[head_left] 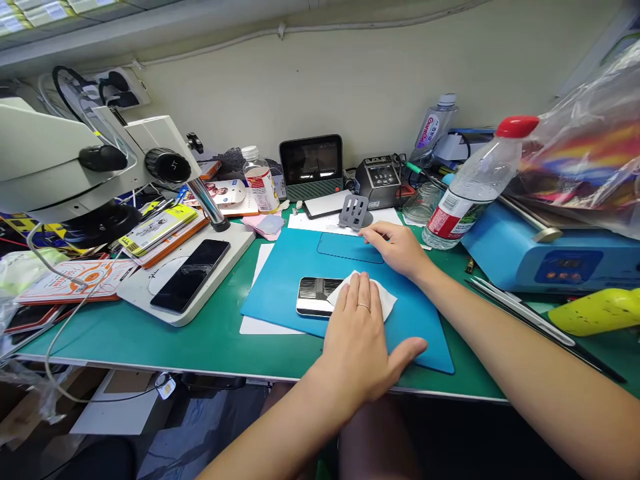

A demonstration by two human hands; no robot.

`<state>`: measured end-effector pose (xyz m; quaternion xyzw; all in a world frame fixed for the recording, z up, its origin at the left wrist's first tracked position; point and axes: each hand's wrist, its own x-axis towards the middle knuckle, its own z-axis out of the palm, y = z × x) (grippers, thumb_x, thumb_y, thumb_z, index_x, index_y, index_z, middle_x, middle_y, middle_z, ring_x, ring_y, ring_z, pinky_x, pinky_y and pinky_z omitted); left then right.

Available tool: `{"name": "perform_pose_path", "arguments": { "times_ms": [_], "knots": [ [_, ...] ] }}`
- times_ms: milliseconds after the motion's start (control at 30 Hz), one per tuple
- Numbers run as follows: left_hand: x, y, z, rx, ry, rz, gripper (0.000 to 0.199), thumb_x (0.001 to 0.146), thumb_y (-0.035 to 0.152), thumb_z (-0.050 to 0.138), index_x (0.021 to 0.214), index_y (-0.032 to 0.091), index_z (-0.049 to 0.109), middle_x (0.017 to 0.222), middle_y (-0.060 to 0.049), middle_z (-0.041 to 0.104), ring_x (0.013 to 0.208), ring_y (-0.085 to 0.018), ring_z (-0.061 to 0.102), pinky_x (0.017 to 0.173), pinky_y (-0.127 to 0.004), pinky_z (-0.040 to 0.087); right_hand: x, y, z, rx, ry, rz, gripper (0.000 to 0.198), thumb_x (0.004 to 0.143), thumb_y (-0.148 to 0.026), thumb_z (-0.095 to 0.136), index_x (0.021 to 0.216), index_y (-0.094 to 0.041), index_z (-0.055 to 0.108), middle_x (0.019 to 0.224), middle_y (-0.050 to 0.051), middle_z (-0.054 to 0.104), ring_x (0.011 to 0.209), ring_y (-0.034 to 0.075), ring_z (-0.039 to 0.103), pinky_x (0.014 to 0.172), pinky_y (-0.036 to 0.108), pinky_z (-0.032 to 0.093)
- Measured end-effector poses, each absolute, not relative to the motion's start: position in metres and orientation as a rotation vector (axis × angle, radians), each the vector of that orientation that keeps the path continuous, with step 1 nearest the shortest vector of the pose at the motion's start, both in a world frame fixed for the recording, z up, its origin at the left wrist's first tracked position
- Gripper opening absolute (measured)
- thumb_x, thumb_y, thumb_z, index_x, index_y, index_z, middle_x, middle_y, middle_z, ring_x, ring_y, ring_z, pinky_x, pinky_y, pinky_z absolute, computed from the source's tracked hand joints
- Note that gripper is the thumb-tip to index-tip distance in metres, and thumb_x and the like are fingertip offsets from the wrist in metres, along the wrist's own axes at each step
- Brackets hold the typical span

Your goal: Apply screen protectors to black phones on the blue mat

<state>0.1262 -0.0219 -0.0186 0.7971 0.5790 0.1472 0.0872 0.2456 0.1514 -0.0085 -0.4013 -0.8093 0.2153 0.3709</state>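
My left hand (357,333) lies flat with its fingers stretched out, pressing a white wipe (387,301) onto a phone (313,293). The phone rests on a blue mat (285,260); its right part is hidden by the wipe and hand. Dark streaky reflections show on its upper surface. Beyond it, my right hand (397,248) has its fingers drawn together at the edge of a clear screen protector (345,247) with a thin dark border. Exactly how the fingertips grip that sheet is hard to see.
A microscope (60,160) stands at left, with a black phone (191,275) on its base. Behind the mat are a phone stand (354,211) and a small display (311,160). A red-capped bottle (470,187), tweezers (525,317) and a blue machine (555,250) sit at right.
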Motion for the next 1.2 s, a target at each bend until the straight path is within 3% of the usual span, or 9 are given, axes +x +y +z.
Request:
{"name": "perform_pose_path", "arguments": {
  "times_ms": [233,500,767,1000,1200],
  "knots": [
    [0.096,-0.055,-0.021,2.531,1.587,0.335,0.084,0.100,0.066,0.024,0.157,0.005,0.026,0.165,-0.016,0.015,0.154,-0.031,0.011,0.126,-0.047,0.023,0.245,0.151,-0.009,-1.036,-2.091,0.557,0.030,0.091,-0.036,0.051,0.085,-0.018,0.075,0.091,0.008,0.077,0.082,0.022,0.067,0.078,0.034,0.047],
    [0.122,-0.016,-0.014,2.518,1.565,0.341,0.085,0.102,0.064,0.019,0.154,-0.003,0.030,0.162,-0.022,0.024,0.153,-0.033,0.018,0.126,-0.046,0.022,0.245,0.150,-0.006,-1.035,-2.065,0.553,0.029,0.090,-0.036,0.052,0.083,-0.019,0.075,0.092,0.007,0.077,0.081,0.023,0.067,0.076,0.034,0.048],
    [0.096,-0.060,-0.016,2.530,1.556,0.324,0.082,0.101,0.066,0.023,0.158,0.008,0.025,0.165,-0.014,0.017,0.154,-0.029,0.014,0.125,-0.045,0.025,0.246,0.152,-0.008,-1.039,-2.078,0.557,0.030,0.090,-0.036,0.052,0.085,-0.018,0.075,0.091,0.008,0.077,0.082,0.023,0.067,0.077,0.034,0.047],
    [0.120,-0.016,-0.016,2.500,1.618,0.306,0.091,0.100,0.068,0.019,0.153,-0.004,0.031,0.162,-0.024,0.023,0.153,-0.034,0.018,0.126,-0.047,0.020,0.246,0.150,-0.008,-1.041,-2.072,0.565,0.030,0.091,-0.036,0.053,0.084,-0.018,0.075,0.091,0.008,0.077,0.081,0.022,0.067,0.077,0.033,0.047],
    [0.088,-0.040,-0.017,2.582,1.545,0.304,0.085,0.100,0.068,0.023,0.157,0.004,0.027,0.165,-0.017,0.017,0.154,-0.031,0.014,0.125,-0.046,0.024,0.248,0.151,-0.009,-1.026,-2.084,0.574,0.030,0.091,-0.037,0.052,0.085,-0.018,0.074,0.089,0.007,0.077,0.082,0.022,0.067,0.077,0.034,0.047]
  ]
}}
